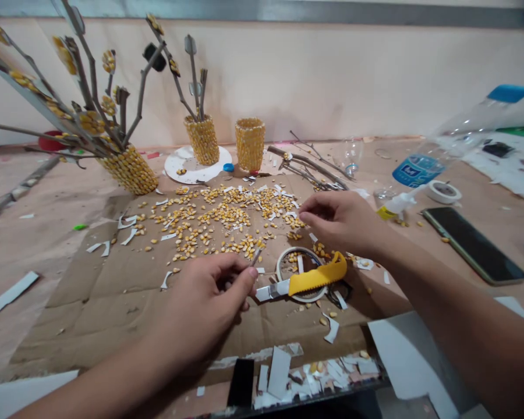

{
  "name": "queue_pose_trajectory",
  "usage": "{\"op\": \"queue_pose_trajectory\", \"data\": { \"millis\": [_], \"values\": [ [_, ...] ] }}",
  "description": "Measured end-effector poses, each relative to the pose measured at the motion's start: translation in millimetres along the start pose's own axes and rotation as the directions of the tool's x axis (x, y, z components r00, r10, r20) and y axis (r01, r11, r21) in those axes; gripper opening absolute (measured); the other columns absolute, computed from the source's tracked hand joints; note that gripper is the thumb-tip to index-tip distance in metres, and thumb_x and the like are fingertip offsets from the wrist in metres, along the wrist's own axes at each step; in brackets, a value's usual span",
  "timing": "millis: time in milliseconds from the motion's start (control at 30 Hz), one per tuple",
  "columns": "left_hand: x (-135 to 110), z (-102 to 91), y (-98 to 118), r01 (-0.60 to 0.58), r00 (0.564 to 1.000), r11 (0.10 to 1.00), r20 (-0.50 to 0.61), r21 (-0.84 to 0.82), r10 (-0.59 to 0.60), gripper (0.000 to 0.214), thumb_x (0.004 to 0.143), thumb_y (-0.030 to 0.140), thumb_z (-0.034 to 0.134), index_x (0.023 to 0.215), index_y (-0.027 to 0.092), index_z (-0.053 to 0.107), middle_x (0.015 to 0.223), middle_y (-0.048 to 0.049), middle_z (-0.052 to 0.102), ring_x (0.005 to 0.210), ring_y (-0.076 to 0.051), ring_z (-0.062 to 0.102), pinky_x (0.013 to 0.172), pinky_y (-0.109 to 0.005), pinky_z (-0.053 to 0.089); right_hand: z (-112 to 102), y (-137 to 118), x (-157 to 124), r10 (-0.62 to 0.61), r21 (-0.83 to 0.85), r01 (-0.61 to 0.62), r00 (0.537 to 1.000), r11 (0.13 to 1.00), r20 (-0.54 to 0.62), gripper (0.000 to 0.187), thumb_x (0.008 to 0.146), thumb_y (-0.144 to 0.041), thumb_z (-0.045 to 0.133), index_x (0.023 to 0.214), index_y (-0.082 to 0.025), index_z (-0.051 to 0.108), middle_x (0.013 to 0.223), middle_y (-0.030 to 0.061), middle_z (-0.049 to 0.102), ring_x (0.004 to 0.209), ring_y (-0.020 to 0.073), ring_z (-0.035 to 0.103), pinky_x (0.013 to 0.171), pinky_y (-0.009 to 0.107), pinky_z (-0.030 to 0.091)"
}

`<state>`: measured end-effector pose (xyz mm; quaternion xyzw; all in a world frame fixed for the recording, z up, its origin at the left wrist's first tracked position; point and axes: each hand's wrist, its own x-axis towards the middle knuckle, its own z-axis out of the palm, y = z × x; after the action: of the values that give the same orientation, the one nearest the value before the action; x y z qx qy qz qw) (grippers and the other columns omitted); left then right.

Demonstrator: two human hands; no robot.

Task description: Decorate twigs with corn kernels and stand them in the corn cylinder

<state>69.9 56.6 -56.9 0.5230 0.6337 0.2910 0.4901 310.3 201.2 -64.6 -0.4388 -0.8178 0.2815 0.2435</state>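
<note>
Loose corn kernels (227, 214) and white paper scraps lie across a flat sheet of brown cardboard (96, 302). Low over the cardboard's middle, my left hand (220, 291) pinches a thin twig (257, 255) whose tip sticks up past the thumb. My right hand (340, 218) hovers at the right edge of the kernels, thumb and fingers drawn together; whatever may be between them is hidden. A yellow-handled box cutter (317, 278) rests between the hands, its blade end beside my left fingertips. Under it is a roll of tape (280, 270).
Kernel-covered pots (128, 169) with branches stand at the back left, one on a white disc (174, 166). To the right are a plastic bottle (419, 169), a glue bottle (399, 202), another tape roll (444, 191) and a phone (474, 244). Paper scraps (279, 372) line the front edge.
</note>
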Motion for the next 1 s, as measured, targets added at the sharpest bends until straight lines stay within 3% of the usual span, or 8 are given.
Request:
{"op": "queue_pose_trajectory", "data": {
  "millis": [133,233,433,667,900,1000],
  "values": [
    [0.9,-0.2,-3.4,0.045,0.998,0.995,-0.032,-0.087,-0.048,0.038,0.1,0.052,0.063,0.079,0.021,0.069,0.059,0.0031,0.059,0.049,-0.012,0.051,0.045,-0.023,0.035,1.9,11.7,4.9,-0.045,-0.147,0.074,0.981,0.986,0.189,0.011,0.089,-0.014,0.067,0.091,-0.018,0.077,0.085,0.0043,0.076,0.074,0.0169,0.065,0.068,0.029,0.047],
    [1.3,-1.2,-3.2,0.011,0.999,0.999,-0.033,-0.04,-0.013,0.04,0.101,0.051,0.062,0.077,0.02,0.068,0.059,0.0023,0.06,0.052,-0.012,0.053,0.047,-0.023,0.037,0.6,8.5,4.2,-0.074,-0.167,0.124,0.958,0.978,0.279,0.011,0.09,-0.014,0.069,0.091,-0.02,0.079,0.088,0.0053,0.077,0.078,0.0175,0.066,0.073,0.03,0.048],
    [0.9,-2.3,-4.1,-0.037,0.998,0.996,-0.056,0.077,0.042,0.039,0.104,0.05,0.058,0.08,0.022,0.071,0.064,0.0014,0.066,0.057,-0.013,0.058,0.051,-0.023,0.041,-2.1,5.2,2.5,-0.041,-0.245,0.122,0.95,0.962,0.311,0.01,0.087,-0.015,0.072,0.086,-0.02,0.079,0.08,0.0043,0.076,0.075,0.0185,0.066,0.072,0.031,0.048],
    [-1.3,-0.7,-4.9,-0.063,0.994,0.986,-0.077,0.154,0.076,0.036,0.104,0.049,0.057,0.09,0.023,0.077,0.07,-0.0017,0.073,0.057,-0.016,0.06,0.047,-0.024,0.039,2.3,14.4,5.1,-0.066,-0.23,0.137,0.954,0.964,0.292,0.003,0.086,-0.027,0.081,0.085,-0.023,0.081,0.084,0.0062,0.079,0.08,0.0213,0.069,0.074,0.031,0.05],
    [-0.4,-1.7,-4.9,-0.069,0.995,0.987,-0.058,0.147,0.078,0.036,0.105,0.05,0.057,0.09,0.023,0.076,0.072,-0.0016,0.074,0.06,-0.016,0.062,0.049,-0.024,0.041,6.8,10.3,6.1,-0.069,-0.355,0.194,0.94,0.915,0.335,0.013,0.094,-0.018,0.064,0.086,-0.021,0.074,0.087,0.0075,0.077,0.079,0.0207,0.066,0.069,0.031,0.045],
    [-0.1,-1.8,-5.0,-0.065,0.996,0.991,-0.054,0.115,0.072,0.038,0.105,0.051,0.057,0.086,0.022,0.075,0.071,-0.0019,0.074,0.06,-0.015,0.063,0.049,-0.024,0.042,5.1,4.4,3.3,-0.043,-0.243,0.126,0.947,0.962,0.318,0.012,0.095,-0.018,0.061,0.088,-0.02,0.069,0.084,0.0057,0.074,0.073,0.0178,0.063,0.064,0.029,0.044]
  ]
}}
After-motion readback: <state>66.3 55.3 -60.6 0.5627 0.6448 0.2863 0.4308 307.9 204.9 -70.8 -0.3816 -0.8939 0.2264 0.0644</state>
